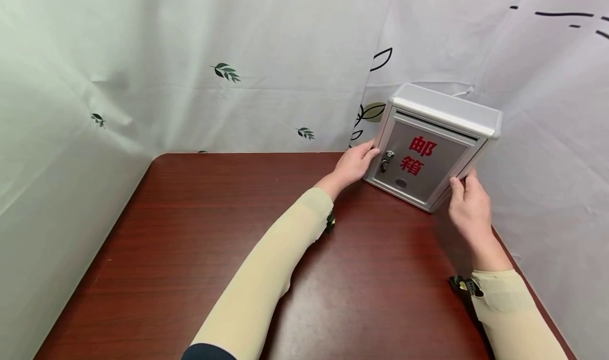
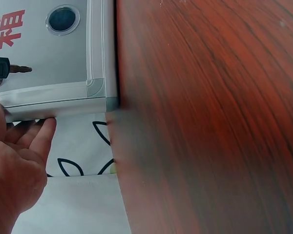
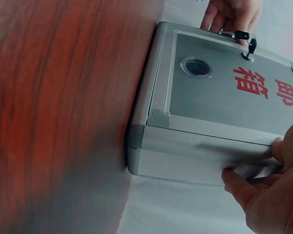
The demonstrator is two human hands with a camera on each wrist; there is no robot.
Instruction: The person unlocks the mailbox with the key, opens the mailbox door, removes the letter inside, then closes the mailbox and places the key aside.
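Note:
A silver metal mailbox with red characters on its door stands upright at the far right corner of the table, its front turned toward me. Keys hang from the lock at the door's left side, and a round window sits low in the door. My left hand holds the left side, thumb at the front edge and fingers along the side wall. On the opposite side, my right hand grips the box with its thumb on the front edge. The back of the mailbox is hidden.
The dark red wooden table stretches to the left and toward me. White curtains with leaf prints hang close behind the table and along both sides. The right curtain is close beside the mailbox and right hand.

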